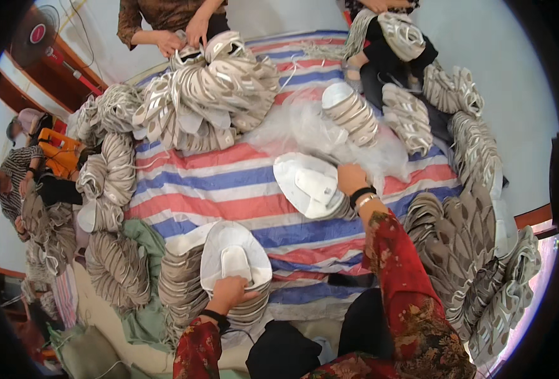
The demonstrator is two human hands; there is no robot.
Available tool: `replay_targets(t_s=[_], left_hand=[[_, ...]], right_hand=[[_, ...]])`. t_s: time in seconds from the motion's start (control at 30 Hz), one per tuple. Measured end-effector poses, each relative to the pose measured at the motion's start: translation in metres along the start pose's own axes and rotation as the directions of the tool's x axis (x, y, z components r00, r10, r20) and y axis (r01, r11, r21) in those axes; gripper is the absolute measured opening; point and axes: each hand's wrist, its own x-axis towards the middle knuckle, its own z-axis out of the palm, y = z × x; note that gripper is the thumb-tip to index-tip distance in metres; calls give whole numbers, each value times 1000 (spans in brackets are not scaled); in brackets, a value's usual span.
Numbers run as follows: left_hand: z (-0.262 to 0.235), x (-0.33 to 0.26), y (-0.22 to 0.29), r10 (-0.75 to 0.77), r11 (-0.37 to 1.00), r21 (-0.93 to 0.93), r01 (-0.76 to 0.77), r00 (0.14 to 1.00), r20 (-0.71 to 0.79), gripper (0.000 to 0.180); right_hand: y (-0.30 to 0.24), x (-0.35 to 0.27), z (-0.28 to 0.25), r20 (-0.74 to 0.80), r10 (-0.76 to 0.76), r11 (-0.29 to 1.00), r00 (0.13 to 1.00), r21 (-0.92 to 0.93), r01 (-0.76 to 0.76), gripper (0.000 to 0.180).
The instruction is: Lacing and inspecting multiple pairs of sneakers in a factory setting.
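Observation:
My right hand (353, 179) is closed on the side of a small bundle of white and grey shoe uppers (304, 183), tilted over the striped sheet. My left hand (232, 292) is at the near end of a white shoe upper (235, 243) on top of a tall stack, by its tongue. Its thumb points right, and its fingers look closed on the upper's edge, partly hidden. Directly left of that stack stands another stack of beige uppers (181, 268).
A red, white and blue striped sheet (197, 180) covers the work surface. Large bundles of uppers (210, 95) lie at the far side, where another person's hands (184, 38) work. Clear plastic (298, 120) lies beyond my right hand. Grey-brown uppers (456, 246) are piled at right.

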Motion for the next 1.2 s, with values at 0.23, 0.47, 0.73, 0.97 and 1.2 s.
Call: replay_targets(t_s=[0.23, 0.47, 0.73, 0.97, 1.2], left_hand=[[-9, -1, -1, -45, 999, 23, 44, 998, 34, 57], [-22, -19, 13, 114, 987, 118, -108, 993, -40, 47], [-22, -74, 60, 173, 980, 166, -112, 889, -424, 61], [13, -167, 97, -75, 859, -501, -105, 942, -327, 44], [18, -196, 123, -90, 755, -621, -209, 906, -414, 34]], right_hand=[[49, -86, 4, 157, -345, 934, 926, -39, 354, 16], [-9, -199, 17, -77, -827, 535, 556, -409, 739, 23], [-2, -203, 33, -38, -857, 509, 513, -212, 834, 14], [13, -203, 35, -118, -415, 908, 902, -112, 403, 16], [18, -224, -44, 172, -390, 900, 905, -136, 414, 18]])
